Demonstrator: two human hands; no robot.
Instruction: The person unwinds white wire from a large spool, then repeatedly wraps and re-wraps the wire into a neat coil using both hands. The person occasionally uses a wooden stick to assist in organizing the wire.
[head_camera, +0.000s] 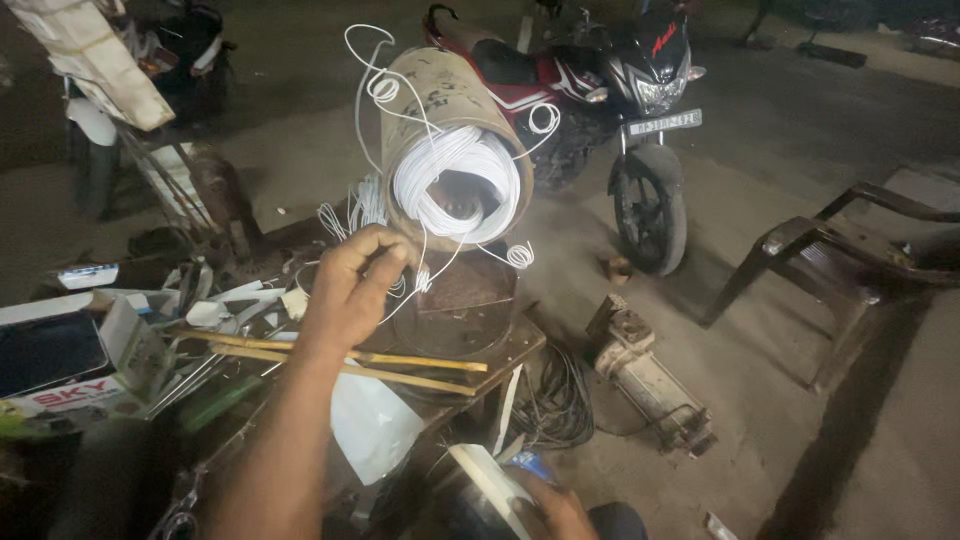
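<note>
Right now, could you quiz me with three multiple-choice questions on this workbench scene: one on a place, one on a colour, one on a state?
1. Where is the red and black motorcycle?
A. behind the tube
B. on the bench
C. under the chair

2. What colour is the thin wire wound inside the upright cardboard tube?
A. green
B. white
C. red

3. What is the left hand doing?
A. resting flat
B. pinching wire strands
C. gripping the bamboo sticks

Answers:
1. A, it is parked beyond the tube.
2. B, the coiled wire looks white.
3. B, fingertips close on loose strands below the coil.
</note>
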